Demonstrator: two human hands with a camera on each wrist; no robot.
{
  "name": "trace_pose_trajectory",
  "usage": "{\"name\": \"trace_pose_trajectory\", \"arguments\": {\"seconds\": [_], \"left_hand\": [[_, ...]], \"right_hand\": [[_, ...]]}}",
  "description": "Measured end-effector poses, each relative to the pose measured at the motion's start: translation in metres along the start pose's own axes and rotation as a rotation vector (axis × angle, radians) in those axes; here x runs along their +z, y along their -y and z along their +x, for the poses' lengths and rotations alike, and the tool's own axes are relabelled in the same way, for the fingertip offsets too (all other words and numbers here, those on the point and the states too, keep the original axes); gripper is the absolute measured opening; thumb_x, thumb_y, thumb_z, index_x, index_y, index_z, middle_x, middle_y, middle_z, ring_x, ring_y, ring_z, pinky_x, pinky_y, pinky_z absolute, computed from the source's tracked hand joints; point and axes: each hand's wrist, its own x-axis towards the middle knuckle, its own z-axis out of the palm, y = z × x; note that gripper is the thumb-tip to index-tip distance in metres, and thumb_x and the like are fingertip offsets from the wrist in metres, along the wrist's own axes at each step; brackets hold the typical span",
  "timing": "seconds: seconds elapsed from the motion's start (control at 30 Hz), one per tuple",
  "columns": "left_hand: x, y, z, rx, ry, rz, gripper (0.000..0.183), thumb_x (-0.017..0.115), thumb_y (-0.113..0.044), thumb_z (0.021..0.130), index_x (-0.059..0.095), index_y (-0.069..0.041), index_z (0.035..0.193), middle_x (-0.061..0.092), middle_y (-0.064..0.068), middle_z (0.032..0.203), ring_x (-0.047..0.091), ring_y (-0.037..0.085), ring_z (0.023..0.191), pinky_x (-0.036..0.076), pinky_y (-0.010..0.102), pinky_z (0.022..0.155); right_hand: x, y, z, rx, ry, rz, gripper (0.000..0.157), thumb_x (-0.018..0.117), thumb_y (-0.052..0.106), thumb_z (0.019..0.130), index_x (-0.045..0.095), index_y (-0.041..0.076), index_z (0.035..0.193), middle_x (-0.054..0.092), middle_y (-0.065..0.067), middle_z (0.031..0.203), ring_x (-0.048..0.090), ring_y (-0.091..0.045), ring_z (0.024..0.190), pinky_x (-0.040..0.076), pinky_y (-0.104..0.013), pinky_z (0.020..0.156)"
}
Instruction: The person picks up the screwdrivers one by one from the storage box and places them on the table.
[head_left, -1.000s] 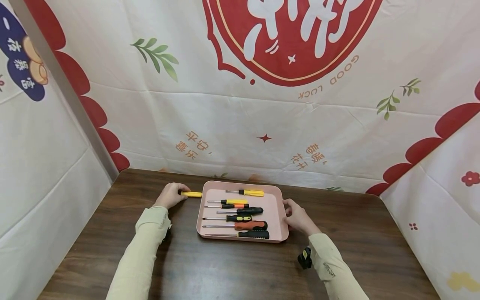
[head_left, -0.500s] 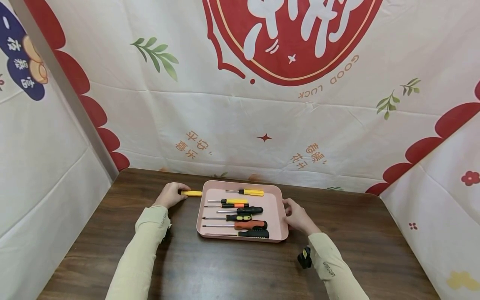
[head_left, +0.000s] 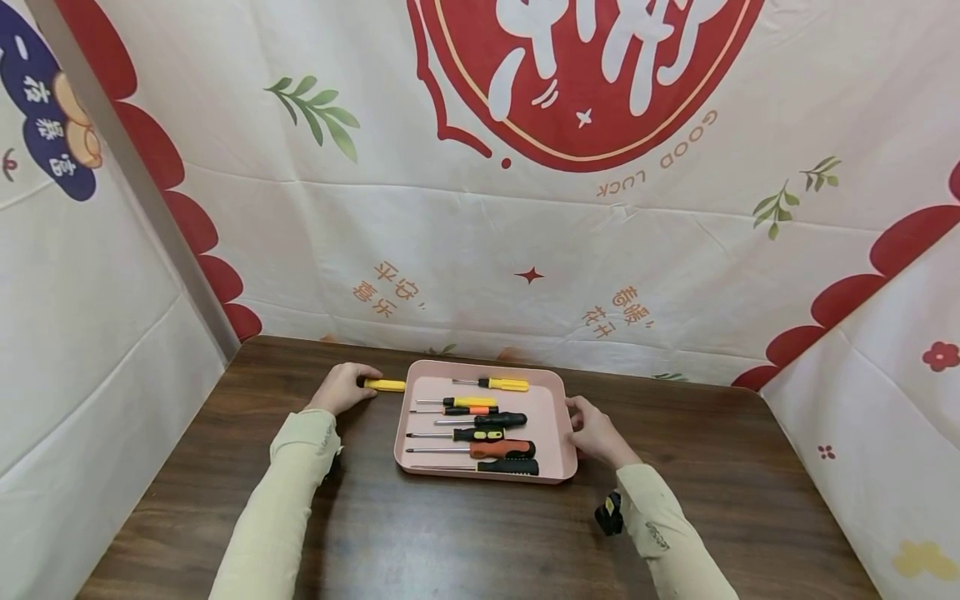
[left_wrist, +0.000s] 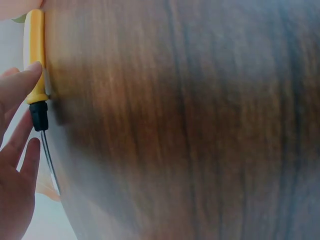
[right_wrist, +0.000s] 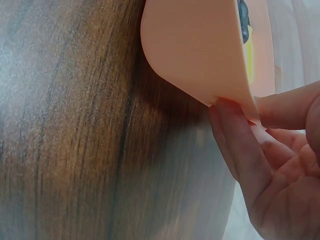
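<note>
Cloth-walled tabletop booth; type of room around it can't be told. Dark wood-grain table (head_left: pixel 457 542) seen beneath left fingers (head_left: pixel 364 371) and right fingers (head_left: pixel 577 405). Beyond fingers, white back cloth (head_left: pixel 465 229) hung, printed with red emblem (head_left: pixel 592 79), leaf sprigs (head_left: pixel 343 142), Chinese characters (head_left: pixel 635 314), "GOOD LUCK" lettering (head_left: pixel 681 150). Outboard of fingers, both sides closed off by white side cloths (head_left: pixel 97 333); corners edged in red scallops (head_left: pixel 187 221). Between fingers, hand tools shown: screwdrivers (head_left: pixel 495 449) laid in pink tray (head_left: pixel 551 425).
</note>
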Motion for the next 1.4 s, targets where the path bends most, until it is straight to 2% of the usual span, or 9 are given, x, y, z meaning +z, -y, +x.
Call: {"name": "trace_pose_trajectory", "arguments": {"seconds": [0.17,0.33,0.53,0.7,0.83,1.03,1.27,1.4], "left_hand": [[-0.004,-0.007,0.002,0.0,-0.007,-0.018,0.029,0.07,-0.005,0.076,0.067,-0.002,0.104,0.065,0.013,0.105,0.058,0.029,0.098,0.045,0.043,0.084],[-0.007,-0.016,0.005,0.008,-0.025,0.028,0.033,0.07,-0.01,0.077,0.065,-0.003,0.108,0.063,0.013,0.109,0.056,0.031,0.104,0.043,0.045,0.087],[-0.009,-0.036,0.01,0.018,-0.033,0.02,0.038,0.069,-0.017,0.079,0.062,-0.003,0.114,0.062,0.013,0.112,0.055,0.03,0.106,0.042,0.045,0.09],[-0.01,-0.057,0.014,0.083,-0.066,0.002,0.037,0.068,-0.018,0.08,0.062,0.0,0.112,0.063,0.014,0.107,0.057,0.029,0.101,0.043,0.043,0.087],[-0.008,-0.075,0.019,0.139,-0.055,-0.002,0.035,0.068,-0.018,0.08,0.063,0.0,0.109,0.063,0.013,0.104,0.058,0.028,0.099,0.045,0.042,0.085],[0.003,-0.103,0.031,0.204,0.011,-0.036,0.033,0.067,-0.017,0.081,0.063,-0.001,0.11,0.063,0.013,0.107,0.058,0.026,0.1,0.046,0.038,0.086],[0.02,-0.133,0.039,0.178,0.155,-0.015,0.035,0.064,-0.017,0.083,0.06,-0.003,0.115,0.06,0.014,0.113,0.056,0.026,0.104,0.046,0.037,0.085],[0.031,-0.147,0.045,0.178,0.203,0.002,0.034,0.064,-0.017,0.084,0.06,-0.004,0.115,0.06,0.012,0.113,0.056,0.024,0.103,0.046,0.037,0.085]], "right_hand": [[0.0,0.0,0.0,-0.008,-0.001,0.001,0.06,0.055,-0.011,0.073,0.039,-0.002,0.13,0.053,-0.014,0.084,0.054,-0.019,0.064,0.051,-0.036,0.052],[0.0,0.0,0.0,-0.014,0.0,0.001,0.059,0.055,-0.01,0.074,0.039,-0.002,0.13,0.053,-0.015,0.086,0.054,-0.019,0.065,0.052,-0.036,0.053],[0.0,0.001,-0.001,-0.017,-0.002,0.004,0.059,0.055,-0.01,0.073,0.039,-0.003,0.13,0.053,-0.015,0.085,0.054,-0.019,0.064,0.051,-0.036,0.052],[0.001,0.002,-0.002,-0.005,0.003,0.007,0.059,0.055,-0.011,0.073,0.039,-0.002,0.13,0.054,-0.015,0.085,0.054,-0.019,0.064,0.052,-0.036,0.053],[0.0,0.002,-0.003,-0.008,0.003,0.012,0.059,0.055,-0.011,0.074,0.039,-0.003,0.13,0.053,-0.016,0.085,0.055,-0.02,0.063,0.052,-0.036,0.052],[-0.001,0.001,-0.002,-0.008,-0.001,0.012,0.06,0.055,-0.011,0.074,0.039,-0.002,0.131,0.053,-0.014,0.084,0.054,-0.018,0.062,0.051,-0.035,0.051],[0.0,0.0,-0.001,0.0,0.001,0.014,0.059,0.054,-0.01,0.075,0.038,-0.001,0.131,0.053,-0.015,0.086,0.054,-0.019,0.063,0.051,-0.035,0.052],[0.0,-0.001,-0.002,-0.003,0.001,0.026,0.059,0.054,-0.011,0.075,0.039,-0.001,0.131,0.054,-0.014,0.085,0.056,-0.02,0.063,0.051,-0.035,0.052]]}}
